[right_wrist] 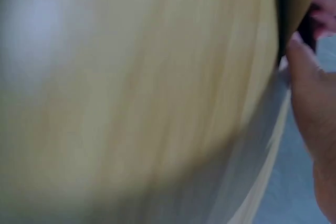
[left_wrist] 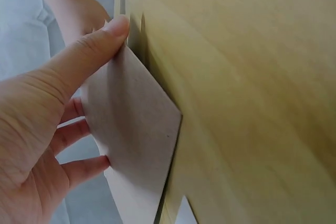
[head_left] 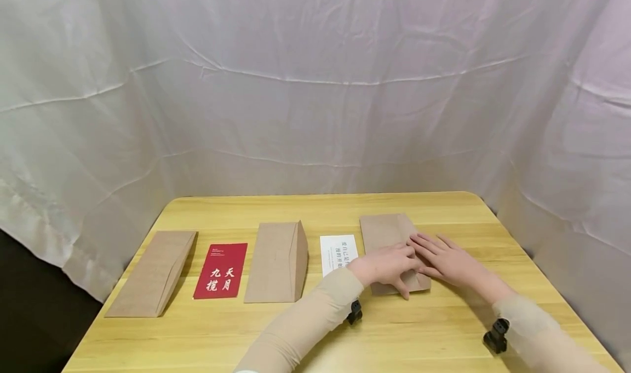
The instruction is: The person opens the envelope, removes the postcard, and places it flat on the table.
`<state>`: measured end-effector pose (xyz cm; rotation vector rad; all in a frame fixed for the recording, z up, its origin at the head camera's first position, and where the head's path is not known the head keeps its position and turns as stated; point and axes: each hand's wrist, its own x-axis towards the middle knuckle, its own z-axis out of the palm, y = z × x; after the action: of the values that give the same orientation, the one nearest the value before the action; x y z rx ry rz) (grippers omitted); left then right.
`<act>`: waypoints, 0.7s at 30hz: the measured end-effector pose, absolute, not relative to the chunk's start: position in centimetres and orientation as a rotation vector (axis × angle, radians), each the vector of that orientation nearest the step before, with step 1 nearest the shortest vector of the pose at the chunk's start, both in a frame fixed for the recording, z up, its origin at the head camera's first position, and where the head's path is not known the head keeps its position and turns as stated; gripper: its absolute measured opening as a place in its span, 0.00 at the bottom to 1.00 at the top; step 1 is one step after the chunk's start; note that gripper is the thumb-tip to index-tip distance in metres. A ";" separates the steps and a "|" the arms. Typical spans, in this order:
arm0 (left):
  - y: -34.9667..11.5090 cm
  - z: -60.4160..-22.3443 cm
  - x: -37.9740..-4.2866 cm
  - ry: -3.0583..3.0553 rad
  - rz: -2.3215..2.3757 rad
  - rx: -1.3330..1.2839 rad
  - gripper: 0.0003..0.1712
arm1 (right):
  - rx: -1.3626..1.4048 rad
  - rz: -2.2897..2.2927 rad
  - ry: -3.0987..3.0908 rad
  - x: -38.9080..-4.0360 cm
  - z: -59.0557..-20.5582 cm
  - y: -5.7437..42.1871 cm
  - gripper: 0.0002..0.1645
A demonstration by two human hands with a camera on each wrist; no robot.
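A brown paper envelope (head_left: 382,228) lies on the right part of the table, its surface partly covered by both hands. My left hand (head_left: 386,264) reaches onto it from the left, fingertips touching the paper. In the left wrist view, the thumb (left_wrist: 97,48) lies at the paper's edge, with several fingers spread over its surface. My right hand (head_left: 451,263) rests with extended fingers along the envelope's right side, fingertips close to the left hand's. The right wrist view is blurred and catches only part of the right hand (right_wrist: 315,93) at its edge.
A white card (head_left: 335,247) with dark characters lies left of the envelope, partly behind the left hand. Further left are a second brown envelope (head_left: 271,263), a red card (head_left: 222,269) with white characters and a third brown envelope (head_left: 150,274). Pale curtains (head_left: 315,115) surround the wooden table (head_left: 197,340).
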<state>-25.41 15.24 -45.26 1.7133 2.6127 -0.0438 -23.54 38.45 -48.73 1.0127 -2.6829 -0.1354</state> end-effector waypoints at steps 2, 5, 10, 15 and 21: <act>15.2 -45.4 -25.5 2.606 -0.029 1.729 0.42 | 1.103 -0.156 -2.597 -24.3 -48.9 38.5 0.40; 15.2 -45.4 -25.6 2.589 -0.015 1.751 0.44 | 1.224 -0.175 -2.478 -25.3 -49.1 38.7 0.38; 15.3 -45.5 -25.7 2.571 -0.010 1.762 0.44 | 1.319 -0.189 -2.451 -26.2 -49.3 39.0 0.38; 15.3 -45.6 -25.8 2.575 -0.035 1.757 0.46 | 1.295 -0.210 -2.546 -26.5 -49.3 38.9 0.37; 15.2 -45.6 -26.0 2.582 -0.016 1.770 0.38 | 1.236 -0.180 -2.664 -26.6 -49.3 38.8 0.36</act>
<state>-25.96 15.19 -45.62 1.7701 2.5817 -0.0161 -26.62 38.76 -49.26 1.2360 -2.6644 -0.1798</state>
